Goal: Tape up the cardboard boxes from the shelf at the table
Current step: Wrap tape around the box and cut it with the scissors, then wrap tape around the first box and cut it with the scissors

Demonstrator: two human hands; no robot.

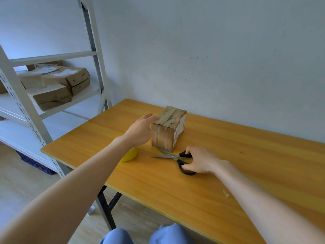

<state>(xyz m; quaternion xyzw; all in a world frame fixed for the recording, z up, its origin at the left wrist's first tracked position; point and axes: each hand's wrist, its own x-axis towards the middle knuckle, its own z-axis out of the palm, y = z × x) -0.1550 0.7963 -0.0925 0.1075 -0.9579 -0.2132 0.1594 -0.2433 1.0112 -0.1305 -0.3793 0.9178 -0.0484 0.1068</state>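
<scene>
Head view: 1 cardboard box (168,131), taped along the top, stands on the table (246,155) near the wall. Its white side label is unreadable. 1 pair of scissors (173,156), blades apart, lies just in front of it. 1 yellow roll (129,156) is half hidden by the left forearm. Left hand (140,131) is flat-fingered at the box's upper left edge; contact unclear. Right hand (200,162) grips the scissors handles. At least 4 shelf boxes (51,97) sit on the shelf (52,56), labels illegible.

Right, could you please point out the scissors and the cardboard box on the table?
scissors (173,156): head view, at the blades' pivot.
cardboard box (169,117): head view, on its taped top face.
</scene>
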